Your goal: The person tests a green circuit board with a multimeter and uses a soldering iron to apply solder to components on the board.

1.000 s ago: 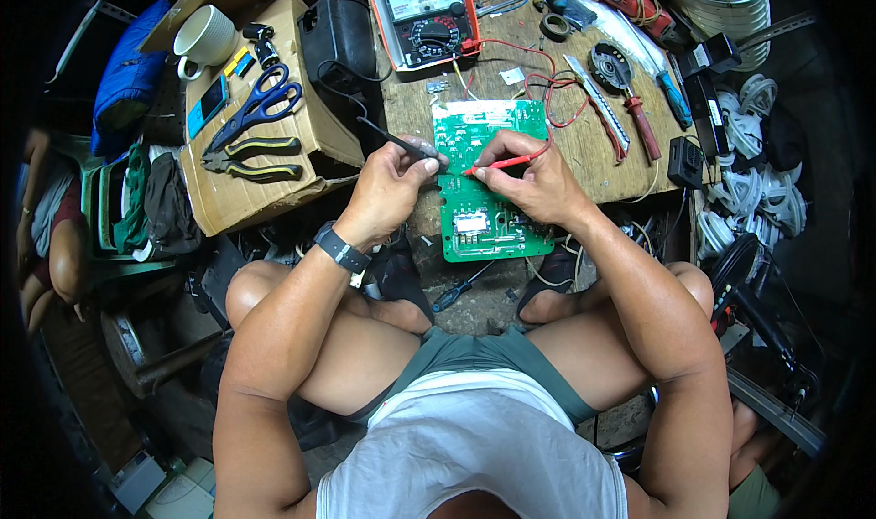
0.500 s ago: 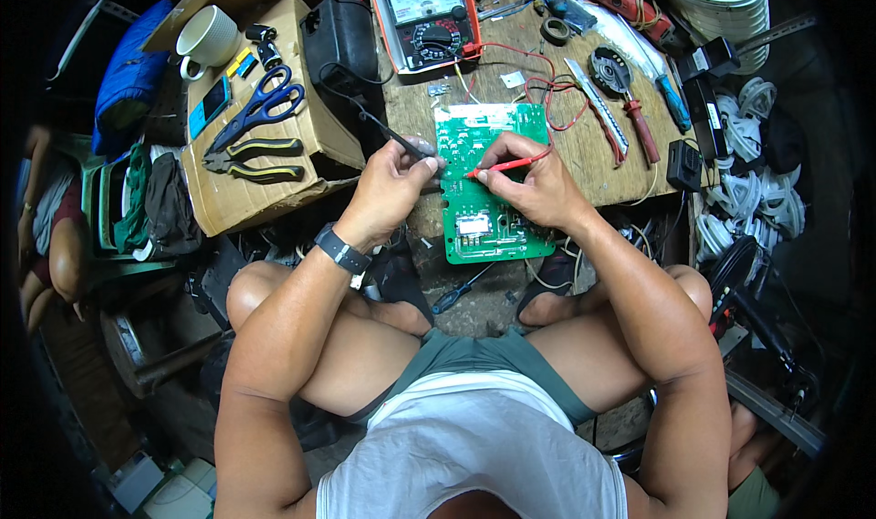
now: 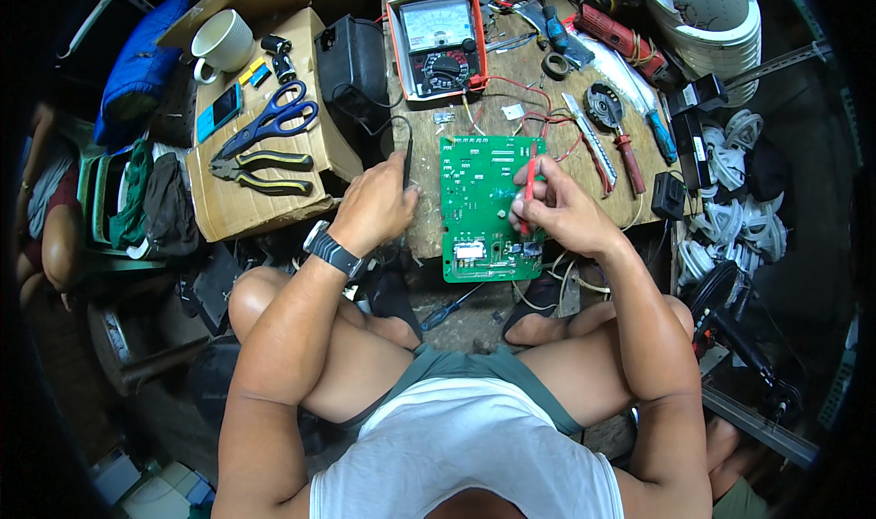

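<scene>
A green circuit board [image 3: 470, 211] lies over the near edge of the wooden worktable, part of it sticking out past the edge. My left hand [image 3: 376, 207] is left of the board, apart from it, closed around a black test probe [image 3: 408, 159] that points away from me. Over the board's right side, my right hand [image 3: 568, 211] pinches a red test probe [image 3: 530, 177] standing roughly lengthwise; its tip's contact with the board cannot be made out. Beyond the board sits an analog multimeter [image 3: 440, 28] in an orange-red case, with the red lead running from it.
At left, a cardboard box [image 3: 214, 191] bears scissors [image 3: 269, 118], pliers [image 3: 265, 171] and a white mug [image 3: 222, 43]. A utility knife [image 3: 591, 143], a tool with a round head and red handle [image 3: 630, 163] and a red power tool [image 3: 620, 40] lie at right. A screwdriver [image 3: 443, 314] is on the floor.
My left hand has drawn the black probe leftward off the board. My right hand has shifted right, and the red probe has turned from slanting across the board to lengthwise. The whole view has shifted slightly.
</scene>
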A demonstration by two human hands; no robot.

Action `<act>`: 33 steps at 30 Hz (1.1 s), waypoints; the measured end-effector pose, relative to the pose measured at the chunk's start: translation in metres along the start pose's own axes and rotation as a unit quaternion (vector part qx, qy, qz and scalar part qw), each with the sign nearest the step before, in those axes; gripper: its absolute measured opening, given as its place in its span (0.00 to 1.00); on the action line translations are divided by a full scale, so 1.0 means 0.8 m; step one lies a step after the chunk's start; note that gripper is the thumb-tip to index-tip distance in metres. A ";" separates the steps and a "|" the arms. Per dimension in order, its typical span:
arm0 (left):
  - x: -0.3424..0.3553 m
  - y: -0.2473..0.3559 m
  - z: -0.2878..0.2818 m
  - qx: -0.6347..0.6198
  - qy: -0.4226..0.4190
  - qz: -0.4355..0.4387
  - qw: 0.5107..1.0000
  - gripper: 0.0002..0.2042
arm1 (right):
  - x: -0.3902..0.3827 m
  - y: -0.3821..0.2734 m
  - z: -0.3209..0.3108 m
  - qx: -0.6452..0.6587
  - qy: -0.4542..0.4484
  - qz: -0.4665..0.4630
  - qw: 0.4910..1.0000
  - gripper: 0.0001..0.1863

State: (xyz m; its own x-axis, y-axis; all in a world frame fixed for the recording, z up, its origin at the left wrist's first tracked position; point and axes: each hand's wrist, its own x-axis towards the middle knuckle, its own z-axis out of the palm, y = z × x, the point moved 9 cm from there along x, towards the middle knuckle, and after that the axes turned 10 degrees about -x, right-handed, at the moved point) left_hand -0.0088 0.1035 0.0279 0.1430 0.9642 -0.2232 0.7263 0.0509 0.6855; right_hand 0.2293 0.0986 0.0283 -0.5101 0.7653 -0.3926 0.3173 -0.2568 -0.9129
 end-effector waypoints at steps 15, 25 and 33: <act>-0.007 0.012 0.044 -0.151 -0.032 -0.054 0.987 0.22 | -0.071 -0.015 -0.070 -0.458 0.049 0.015 0.887 0.17; 0.003 -0.019 0.069 -0.227 0.027 -0.036 0.973 0.17 | -0.066 0.022 -0.018 -0.574 -0.071 -0.009 0.816 0.14; -0.013 0.016 0.035 -0.457 0.031 -0.069 0.886 0.10 | -0.063 0.047 -0.004 -0.608 -0.060 -0.026 0.791 0.14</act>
State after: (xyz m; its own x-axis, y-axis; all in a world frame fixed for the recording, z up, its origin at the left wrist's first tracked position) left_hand 0.0180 0.0868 0.0199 0.0368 0.9438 -0.3284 -0.1173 0.3304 0.9365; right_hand 0.2694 0.0519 0.0141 -0.5971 0.6756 -0.4324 0.7905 0.5870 -0.1745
